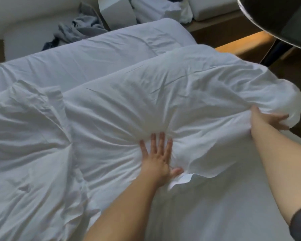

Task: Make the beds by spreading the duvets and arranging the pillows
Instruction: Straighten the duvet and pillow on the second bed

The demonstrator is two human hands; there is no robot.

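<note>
A large white pillow (163,94) lies across the near bed on the white sheet (207,206). My left hand (157,155) presses flat on the pillow's near side with fingers spread, and the fabric puckers around it. My right hand (274,120) grips the pillowcase's loose right end, fingers curled into the cloth. A crumpled white duvet (28,145) is bunched at the left of the pillow. A second white bed (97,51) lies beyond, its cover spread fairly smooth.
Grey clothes (76,30) lie in a heap behind the far bed. More white pillows (160,9) are stacked at the back by a white box (116,11). A dark lampshade (276,20) hangs at the top right above a lit wooden ledge (241,44).
</note>
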